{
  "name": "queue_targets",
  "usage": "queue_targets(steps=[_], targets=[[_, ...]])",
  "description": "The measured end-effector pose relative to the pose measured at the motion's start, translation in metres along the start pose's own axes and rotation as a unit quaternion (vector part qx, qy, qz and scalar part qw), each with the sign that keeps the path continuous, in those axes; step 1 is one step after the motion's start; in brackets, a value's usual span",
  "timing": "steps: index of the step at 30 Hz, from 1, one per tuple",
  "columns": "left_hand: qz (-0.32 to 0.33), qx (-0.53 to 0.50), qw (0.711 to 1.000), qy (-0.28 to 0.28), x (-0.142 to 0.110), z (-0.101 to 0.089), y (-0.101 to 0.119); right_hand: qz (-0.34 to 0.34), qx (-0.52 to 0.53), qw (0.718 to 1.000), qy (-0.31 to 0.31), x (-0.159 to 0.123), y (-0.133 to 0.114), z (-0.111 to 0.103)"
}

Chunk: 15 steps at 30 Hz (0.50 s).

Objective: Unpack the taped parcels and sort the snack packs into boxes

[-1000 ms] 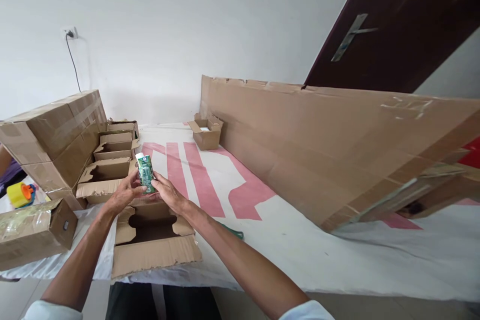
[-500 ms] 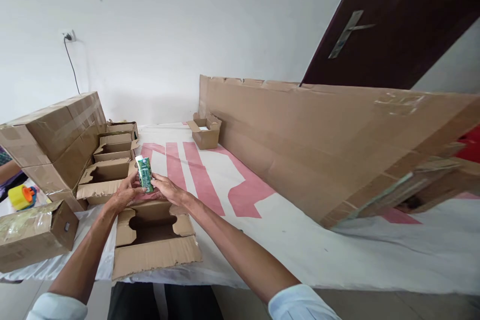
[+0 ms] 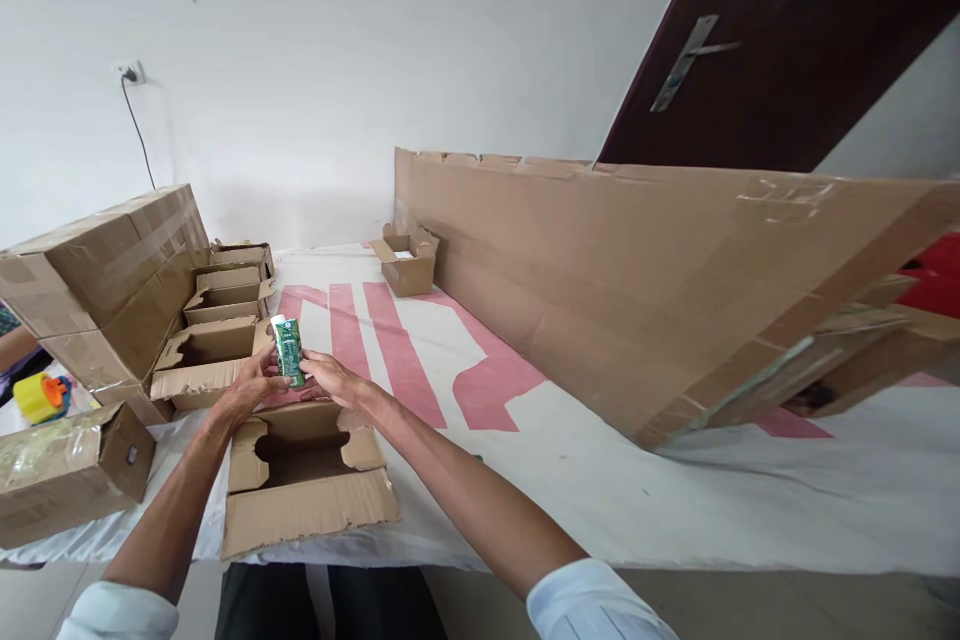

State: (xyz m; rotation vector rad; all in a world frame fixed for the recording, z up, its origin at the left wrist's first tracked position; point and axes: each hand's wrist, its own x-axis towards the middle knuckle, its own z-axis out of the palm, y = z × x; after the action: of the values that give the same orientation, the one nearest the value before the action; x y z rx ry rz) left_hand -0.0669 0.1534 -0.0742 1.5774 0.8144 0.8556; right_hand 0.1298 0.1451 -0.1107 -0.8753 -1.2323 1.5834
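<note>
Between my two hands is a small green drink carton [image 3: 289,352] with a white cap, held nearly upright above the far edge of an open cardboard box [image 3: 311,512]. My left hand [image 3: 251,385] grips the carton's left side and lower edge. On its right side, the fingers of my right hand [image 3: 330,378] are closed against it. The box below has its flaps folded out, and its dark inside shows no contents that I can make out.
Several open boxes [image 3: 196,380] line the left side beside stacked taped cartons [image 3: 105,270]. A closed box [image 3: 75,472] and a yellow tape roll [image 3: 34,398] lie at left. A small open box [image 3: 409,272] stands by the long cardboard panel [image 3: 570,280]. Another person's arm [image 3: 16,348] shows at far left.
My hands and the carton hold nearly the same pose. The whole view has shifted slightly; nothing was taken up or let go.
</note>
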Motion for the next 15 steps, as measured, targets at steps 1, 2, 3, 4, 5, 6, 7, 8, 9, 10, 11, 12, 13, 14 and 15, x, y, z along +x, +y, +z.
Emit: queue_targets(steps=[1,2,3,4,5,6,7,8,9,10,11,12,13,14,15], targets=[[-0.007,0.001,1.000,0.000,-0.0001,0.0004,0.0005,0.002,-0.001,1.000,-0.001,0.0014,0.0011,-0.0004],[-0.013,0.003,1.000,0.000,0.0000,0.0007,0.0008,0.004,-0.002,1.000,-0.002,0.0029,0.0021,-0.0008],[-0.018,0.005,1.000,0.000,0.0002,0.0010,0.0010,0.006,-0.003,1.000,-0.003,0.0042,0.0032,-0.0012],[-0.021,0.007,1.000,0.000,0.0004,0.0013,0.0011,0.006,-0.005,1.000,-0.004,0.0055,0.0042,-0.0017],[-0.024,0.008,1.000,0.001,0.0006,0.0015,0.0010,0.004,-0.006,1.000,-0.003,0.0066,0.0052,-0.0022],[-0.027,0.009,1.000,0.002,0.0009,0.0016,0.0007,0.003,-0.008,1.000,-0.001,0.0075,0.0061,-0.0027],[-0.030,0.010,1.000,0.002,0.0010,0.0017,0.0003,0.001,-0.010,1.000,0.001,0.0083,0.0070,-0.0030],[-0.031,0.010,0.999,0.002,0.0011,0.0016,-0.0002,0.000,-0.012,1.000,0.003,0.0088,0.0078,-0.0033],[-0.032,0.009,0.999,0.002,0.0011,0.0015,-0.0008,-0.001,-0.013,1.000,0.004,0.0091,0.0084,-0.0033],[-0.032,0.008,0.999,0.001,0.0010,0.0013,-0.0015,-0.001,-0.015,1.000,0.006,0.0091,0.0087,-0.0031],[-0.031,0.007,0.999,0.001,0.0009,0.0009,-0.0021,0.000,-0.016,1.000,0.006,0.0088,0.0087,-0.0027],[-0.029,0.007,1.000,0.001,0.0008,0.0006,-0.0028,0.002,-0.018,1.000,0.006,0.0082,0.0083,-0.0020],[-0.026,0.006,1.000,0.001,0.0007,0.0001,-0.0032,0.002,-0.019,1.000,0.004,0.0072,0.0075,-0.0012],[-0.021,0.006,1.000,0.002,0.0006,-0.0003,-0.0036,0.002,-0.020,1.000,0.002,0.0060,0.0064,-0.0002],[-0.015,0.005,1.000,0.004,0.0006,-0.0008,-0.0037,-0.001,-0.022,1.000,0.001,0.0045,0.0051,0.0008]])
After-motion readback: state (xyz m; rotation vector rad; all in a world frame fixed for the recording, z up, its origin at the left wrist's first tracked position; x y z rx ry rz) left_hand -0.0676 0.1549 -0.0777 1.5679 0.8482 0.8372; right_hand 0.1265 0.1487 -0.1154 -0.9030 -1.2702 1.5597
